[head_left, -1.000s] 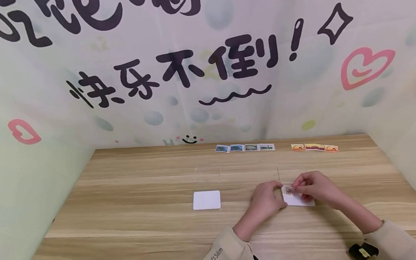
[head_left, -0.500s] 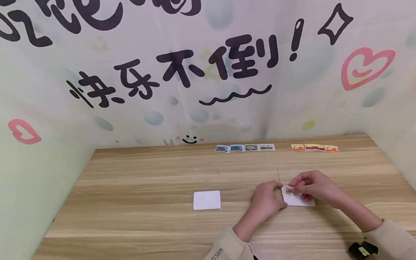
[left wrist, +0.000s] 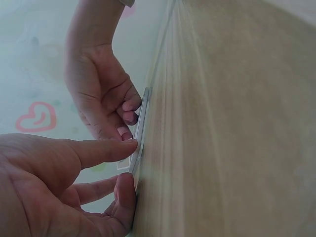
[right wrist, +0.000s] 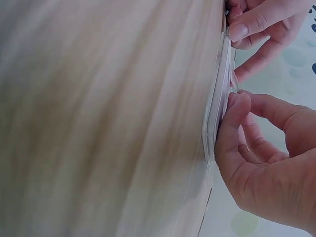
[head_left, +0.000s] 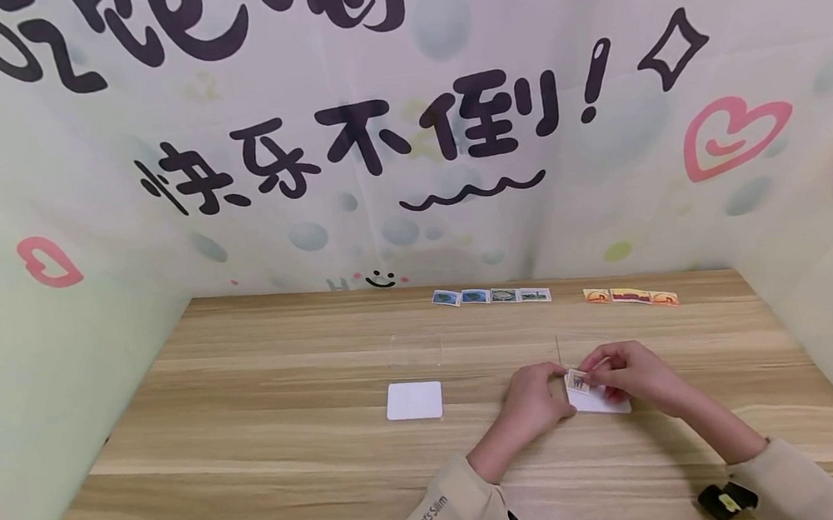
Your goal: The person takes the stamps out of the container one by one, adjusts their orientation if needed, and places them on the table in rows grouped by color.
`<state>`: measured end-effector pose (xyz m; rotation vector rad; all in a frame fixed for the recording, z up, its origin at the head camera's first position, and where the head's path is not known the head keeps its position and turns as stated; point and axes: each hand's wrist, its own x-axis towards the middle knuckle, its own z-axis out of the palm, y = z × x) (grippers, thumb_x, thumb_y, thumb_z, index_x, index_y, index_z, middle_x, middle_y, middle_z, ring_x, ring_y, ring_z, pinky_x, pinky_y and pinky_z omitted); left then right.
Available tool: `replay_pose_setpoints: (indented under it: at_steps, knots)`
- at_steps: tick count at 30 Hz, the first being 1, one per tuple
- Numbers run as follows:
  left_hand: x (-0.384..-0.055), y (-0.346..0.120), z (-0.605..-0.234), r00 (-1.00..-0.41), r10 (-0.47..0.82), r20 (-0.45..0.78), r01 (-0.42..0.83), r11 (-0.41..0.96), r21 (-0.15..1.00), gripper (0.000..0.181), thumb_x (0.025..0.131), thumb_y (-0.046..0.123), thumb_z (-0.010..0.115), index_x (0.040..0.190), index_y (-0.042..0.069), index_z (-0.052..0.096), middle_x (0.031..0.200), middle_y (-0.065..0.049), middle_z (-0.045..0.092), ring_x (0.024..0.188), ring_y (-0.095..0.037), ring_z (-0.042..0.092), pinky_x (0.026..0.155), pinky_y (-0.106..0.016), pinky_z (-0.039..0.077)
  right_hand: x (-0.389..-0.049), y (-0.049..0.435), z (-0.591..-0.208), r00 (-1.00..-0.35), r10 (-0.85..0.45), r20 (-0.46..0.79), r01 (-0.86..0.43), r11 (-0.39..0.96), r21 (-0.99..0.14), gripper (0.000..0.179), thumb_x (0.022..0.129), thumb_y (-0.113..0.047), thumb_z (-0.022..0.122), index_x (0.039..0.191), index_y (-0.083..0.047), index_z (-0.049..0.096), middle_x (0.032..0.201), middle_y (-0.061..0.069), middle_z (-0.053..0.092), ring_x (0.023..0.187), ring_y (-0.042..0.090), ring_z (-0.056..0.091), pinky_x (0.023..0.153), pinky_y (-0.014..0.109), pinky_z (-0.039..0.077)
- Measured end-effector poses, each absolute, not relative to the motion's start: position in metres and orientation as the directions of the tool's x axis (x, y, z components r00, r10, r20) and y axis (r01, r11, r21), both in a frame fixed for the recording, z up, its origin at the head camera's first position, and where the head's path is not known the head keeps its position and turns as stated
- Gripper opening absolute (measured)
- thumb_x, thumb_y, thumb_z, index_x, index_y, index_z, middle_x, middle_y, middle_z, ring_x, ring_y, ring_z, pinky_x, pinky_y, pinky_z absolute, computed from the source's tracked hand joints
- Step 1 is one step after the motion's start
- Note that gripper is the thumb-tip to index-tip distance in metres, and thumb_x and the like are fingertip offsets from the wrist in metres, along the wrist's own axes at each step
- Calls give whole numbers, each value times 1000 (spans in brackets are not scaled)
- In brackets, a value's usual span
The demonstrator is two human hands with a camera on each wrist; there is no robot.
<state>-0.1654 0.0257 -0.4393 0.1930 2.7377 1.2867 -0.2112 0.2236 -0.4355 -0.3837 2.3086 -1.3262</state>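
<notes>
My right hand (head_left: pixel 637 374) pinches a small pale stamp (head_left: pixel 576 383) between thumb and forefinger, over the upper left part of a white card (head_left: pixel 600 400). The card sits in a shallow clear plastic tray, whose edge (right wrist: pixel 206 131) shows in the right wrist view. With thumb and forefinger, my left hand (head_left: pixel 532 399) holds the left side of the tray and card. The stamp's edge lifts from the card's surface in the right wrist view. Right behind the card lies a clear plastic cover (head_left: pixel 583 348), partly hidden by my right hand.
To the left lies a second white card (head_left: pixel 414 400) with a clear cover (head_left: pixel 416 350) behind it. Along the table's back edge are a row of blue and green stamps (head_left: pixel 475 296) and a row of orange and yellow stamps (head_left: pixel 630 295). A printed cloth (head_left: pixel 295 246) hangs behind.
The stamp has turned slightly over the card's upper left corner and its face shows a little more. Both hands stay almost in place.
</notes>
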Motion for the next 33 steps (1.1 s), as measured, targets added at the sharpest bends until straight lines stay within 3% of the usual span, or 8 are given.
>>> replay_pose_setpoints:
  at_steps: [33]
  knots:
    - [-166,27,-437,-986,148,-72,42,651,758,44,76,7,92,117,7,78,117,-4,77,115,-18,67,97,-26,51,-219,231,-426,-859,-431,-276,30,496,-868,25,103,-3,60,118,17,60,77,1,60,66,12,54,59,26,51]
